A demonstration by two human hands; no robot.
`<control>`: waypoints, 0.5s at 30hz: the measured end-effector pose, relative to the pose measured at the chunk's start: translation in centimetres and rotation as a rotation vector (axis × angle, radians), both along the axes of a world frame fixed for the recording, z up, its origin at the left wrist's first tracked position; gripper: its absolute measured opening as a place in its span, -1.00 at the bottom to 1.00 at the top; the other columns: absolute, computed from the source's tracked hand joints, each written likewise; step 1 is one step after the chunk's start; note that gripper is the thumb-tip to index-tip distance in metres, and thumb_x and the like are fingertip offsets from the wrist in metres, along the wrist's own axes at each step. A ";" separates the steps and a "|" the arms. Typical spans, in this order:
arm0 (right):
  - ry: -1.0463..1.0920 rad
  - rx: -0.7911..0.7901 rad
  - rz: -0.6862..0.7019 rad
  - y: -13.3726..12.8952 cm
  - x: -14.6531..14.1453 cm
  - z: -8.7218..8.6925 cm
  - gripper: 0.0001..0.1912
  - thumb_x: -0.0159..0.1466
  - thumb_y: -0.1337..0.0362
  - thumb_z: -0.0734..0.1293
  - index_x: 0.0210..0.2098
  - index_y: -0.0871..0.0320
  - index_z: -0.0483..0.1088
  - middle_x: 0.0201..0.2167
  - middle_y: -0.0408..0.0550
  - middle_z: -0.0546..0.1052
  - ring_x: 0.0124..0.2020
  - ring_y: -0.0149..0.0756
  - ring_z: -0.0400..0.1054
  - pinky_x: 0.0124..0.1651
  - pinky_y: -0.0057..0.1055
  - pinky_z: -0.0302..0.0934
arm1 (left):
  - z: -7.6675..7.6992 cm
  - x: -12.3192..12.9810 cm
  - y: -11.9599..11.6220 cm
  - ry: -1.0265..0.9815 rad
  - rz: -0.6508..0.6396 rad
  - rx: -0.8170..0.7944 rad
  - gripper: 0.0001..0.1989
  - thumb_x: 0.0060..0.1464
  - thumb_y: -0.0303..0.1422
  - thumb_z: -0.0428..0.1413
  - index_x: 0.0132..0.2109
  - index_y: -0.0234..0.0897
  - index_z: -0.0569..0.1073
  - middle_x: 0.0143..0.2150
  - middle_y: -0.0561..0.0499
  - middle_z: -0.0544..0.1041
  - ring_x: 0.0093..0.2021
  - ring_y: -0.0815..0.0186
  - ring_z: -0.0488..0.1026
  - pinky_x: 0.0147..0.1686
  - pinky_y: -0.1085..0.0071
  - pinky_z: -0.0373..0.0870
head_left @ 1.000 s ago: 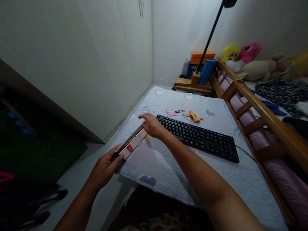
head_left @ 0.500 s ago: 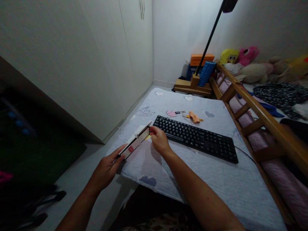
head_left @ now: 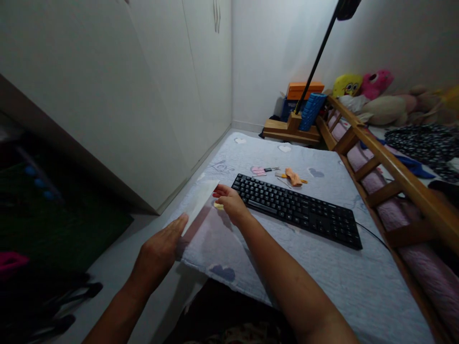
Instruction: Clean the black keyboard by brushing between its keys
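A flat white tablet-like panel (head_left: 201,200) is tilted over the near left corner of the cloth-covered table, its pale face up. My left hand (head_left: 161,246) is closed on its near left end, with the thumb on top and the other fingers hidden beneath. At the far right end, my right hand (head_left: 231,205) has its fingers bent against the edge; a small red spot shows by the fingertips, too small to name. Just beyond that hand lies a black keyboard (head_left: 297,210). Behind the keyboard are a black-handled tool (head_left: 269,169) and a crumpled orange cloth (head_left: 294,177).
A light patterned cloth (head_left: 251,253) covers the table. The keyboard's cable (head_left: 373,233) runs right, toward a wooden bed rail (head_left: 380,148). A white wardrobe (head_left: 150,95) stands along the left. At the back are a lamp base (head_left: 292,126) and a blue roller (head_left: 312,112).
The panel has turned: its dark-framed side strip faced me before, and now its white face shows. My right fingers have loosened and shifted slightly at its edge. The view has moved a little left.
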State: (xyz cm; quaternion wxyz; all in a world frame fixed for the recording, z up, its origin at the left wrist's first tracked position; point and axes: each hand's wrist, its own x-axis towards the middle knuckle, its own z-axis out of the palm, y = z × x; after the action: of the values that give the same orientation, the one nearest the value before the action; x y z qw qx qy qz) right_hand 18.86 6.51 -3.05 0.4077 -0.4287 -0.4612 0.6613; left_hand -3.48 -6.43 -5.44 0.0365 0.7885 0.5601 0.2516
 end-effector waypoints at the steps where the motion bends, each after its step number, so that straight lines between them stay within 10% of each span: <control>1: 0.020 -0.016 0.013 0.1 0.0 -0.1 -0.33 -0.08 0.52 0.20 0.03 0.15 0.49 0.06 0.02 0.59 0.04 -0.25 0.45 -0.04 -0.43 0.33 | -0.1 0.2 -0.2 0.019 -0.007 0.018 -0.49 0.26 -0.41 -0.09 0.29 -0.26 0.46 0.29 -0.20 0.49 0.25 0.09 0.48 0.26 0.17 0.40; 15: 0.254 -0.107 0.053 1.1 -0.4 -0.4 -0.45 -0.21 0.47 0.20 -0.23 0.13 0.55 -0.17 -0.07 0.66 -0.23 -0.33 0.45 -0.31 -0.55 0.18 | 1.0 0.4 0.1 0.440 -0.147 0.363 -0.50 0.31 -0.54 -0.17 0.29 -0.44 0.43 0.27 -0.33 0.49 0.24 0.05 0.49 0.20 0.19 0.46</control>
State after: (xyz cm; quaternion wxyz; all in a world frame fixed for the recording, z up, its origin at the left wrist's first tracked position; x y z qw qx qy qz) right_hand 18.47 7.60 -3.46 0.4217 -0.3501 -0.3812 0.7445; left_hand -3.11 -6.37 -4.48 -0.2095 0.8563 0.4416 0.1672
